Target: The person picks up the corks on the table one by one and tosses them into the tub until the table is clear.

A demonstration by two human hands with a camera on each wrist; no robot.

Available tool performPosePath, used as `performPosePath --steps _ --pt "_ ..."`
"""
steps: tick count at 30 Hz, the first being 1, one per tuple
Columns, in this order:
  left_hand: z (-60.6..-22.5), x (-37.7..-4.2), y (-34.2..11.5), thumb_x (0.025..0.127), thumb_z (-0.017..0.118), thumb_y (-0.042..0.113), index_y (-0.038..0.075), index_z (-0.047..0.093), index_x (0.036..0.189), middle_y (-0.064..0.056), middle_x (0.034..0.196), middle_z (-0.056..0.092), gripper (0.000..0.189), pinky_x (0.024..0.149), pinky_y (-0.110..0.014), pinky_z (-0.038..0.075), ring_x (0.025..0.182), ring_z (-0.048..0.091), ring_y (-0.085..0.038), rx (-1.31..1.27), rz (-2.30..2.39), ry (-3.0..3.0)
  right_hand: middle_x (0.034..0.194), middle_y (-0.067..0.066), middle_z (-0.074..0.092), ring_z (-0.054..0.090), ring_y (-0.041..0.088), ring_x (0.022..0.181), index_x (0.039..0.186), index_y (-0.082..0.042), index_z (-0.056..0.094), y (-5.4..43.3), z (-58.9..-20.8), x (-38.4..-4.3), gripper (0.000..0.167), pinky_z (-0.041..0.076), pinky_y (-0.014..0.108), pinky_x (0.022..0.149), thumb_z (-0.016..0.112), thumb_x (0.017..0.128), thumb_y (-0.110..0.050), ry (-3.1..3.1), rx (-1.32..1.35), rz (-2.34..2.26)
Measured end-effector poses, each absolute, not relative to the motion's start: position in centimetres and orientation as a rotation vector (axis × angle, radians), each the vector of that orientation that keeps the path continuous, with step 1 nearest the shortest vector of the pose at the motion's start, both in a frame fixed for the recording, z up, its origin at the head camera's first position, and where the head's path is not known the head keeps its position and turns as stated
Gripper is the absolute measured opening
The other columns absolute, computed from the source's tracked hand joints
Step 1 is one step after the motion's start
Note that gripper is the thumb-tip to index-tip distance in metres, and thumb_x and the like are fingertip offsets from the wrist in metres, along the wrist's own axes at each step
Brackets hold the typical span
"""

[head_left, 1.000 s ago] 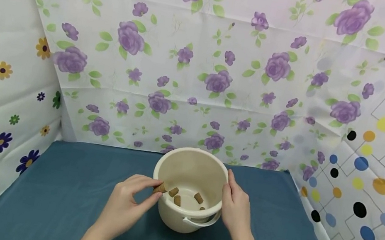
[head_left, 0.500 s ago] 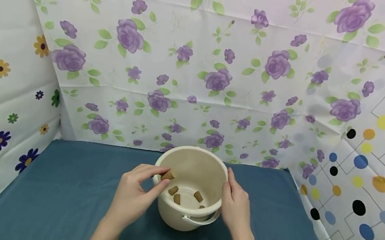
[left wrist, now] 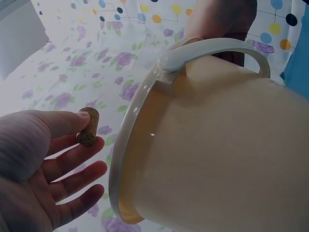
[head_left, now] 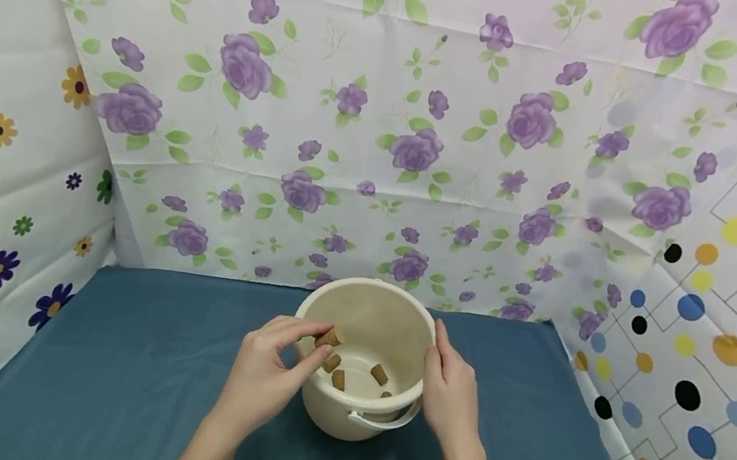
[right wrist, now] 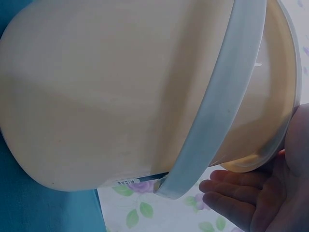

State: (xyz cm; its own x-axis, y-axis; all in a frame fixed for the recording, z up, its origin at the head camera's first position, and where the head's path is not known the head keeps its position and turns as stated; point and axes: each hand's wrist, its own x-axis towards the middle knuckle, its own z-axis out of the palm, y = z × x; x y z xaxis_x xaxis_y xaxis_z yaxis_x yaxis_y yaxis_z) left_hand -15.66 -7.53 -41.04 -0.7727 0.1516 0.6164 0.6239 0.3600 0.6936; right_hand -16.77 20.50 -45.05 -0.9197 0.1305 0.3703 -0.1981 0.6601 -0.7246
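A cream plastic bucket (head_left: pixel 335 415) with a white handle (left wrist: pixel 217 50) stands on the blue cloth. Several cork stoppers (head_left: pixel 379 374) lie on its floor. Over the near left part of the opening, my left hand (head_left: pixel 266 375) pinches another cork stopper (left wrist: pixel 89 126) between thumb and index finger. The other fingers of that hand spread loosely in the left wrist view. My right hand (head_left: pixel 454 396) holds the bucket's rim on the right side. In the right wrist view, several of its fingers (right wrist: pixel 231 205) extend beside the bucket's outer wall.
Blue cloth (head_left: pixel 160 358) covers the table around the bucket. A white sheet with purple roses (head_left: pixel 417 149) hangs behind. Patterned sheets with flowers (head_left: pixel 10 165) and coloured dots (head_left: pixel 718 350) close off the left and right sides.
My left hand has moved up and right with the cork stopper, from the bucket's left rim to over the opening. My right hand keeps its place at the rim.
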Motion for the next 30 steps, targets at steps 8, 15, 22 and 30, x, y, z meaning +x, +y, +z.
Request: performPosePath --steps 8,15,22,30 --pt "-41.3 -15.8 -7.1 0.092 0.087 0.011 0.017 0.083 0.122 0.012 0.117 0.077 0.031 0.082 -0.04 0.057 0.111 0.069 -0.012 -0.714 -1.406 -2.172 0.158 0.016 0.053 0.056 0.036 0.14 0.163 -0.009 0.046 20.5 -45.1 -16.8 0.049 0.053 0.058 0.104 0.044 0.116 -0.025 -2.478 0.056 1.145" --pt "-41.3 -15.7 -6.5 0.092 0.087 0.01 0.015 0.083 0.121 0.011 0.117 0.077 0.03 0.09 -0.044 0.058 0.113 0.069 -0.012 -0.725 -1.407 -2.182 0.157 0.016 0.054 0.056 0.037 0.14 0.162 -0.008 0.046 20.4 -45.2 -16.8 0.049 0.051 0.059 0.106 0.043 0.116 -0.026 -2.465 0.068 1.129" --pt "-41.7 -15.5 -5.5 0.091 0.087 0.011 0.015 0.083 0.12 0.01 0.116 0.077 0.029 0.081 -0.036 0.059 0.111 0.07 -0.012 -0.753 -1.406 -2.178 0.157 0.016 0.053 0.056 0.037 0.14 0.162 -0.008 0.046 20.4 -45.2 -16.8 0.049 0.05 0.06 0.106 0.044 0.116 -0.025 -2.462 0.079 1.124" --pt "-41.6 -15.3 -4.9 0.093 0.086 0.013 0.012 0.083 0.12 0.009 0.115 0.078 0.028 0.068 -0.029 0.055 0.108 0.071 -0.014 -0.77 -1.429 -2.194 0.158 0.015 0.053 0.055 0.037 0.141 0.163 -0.01 0.046 20.5 -45.1 -16.8 0.049 0.049 0.059 0.108 0.043 0.117 -0.025 -2.474 0.071 1.139"
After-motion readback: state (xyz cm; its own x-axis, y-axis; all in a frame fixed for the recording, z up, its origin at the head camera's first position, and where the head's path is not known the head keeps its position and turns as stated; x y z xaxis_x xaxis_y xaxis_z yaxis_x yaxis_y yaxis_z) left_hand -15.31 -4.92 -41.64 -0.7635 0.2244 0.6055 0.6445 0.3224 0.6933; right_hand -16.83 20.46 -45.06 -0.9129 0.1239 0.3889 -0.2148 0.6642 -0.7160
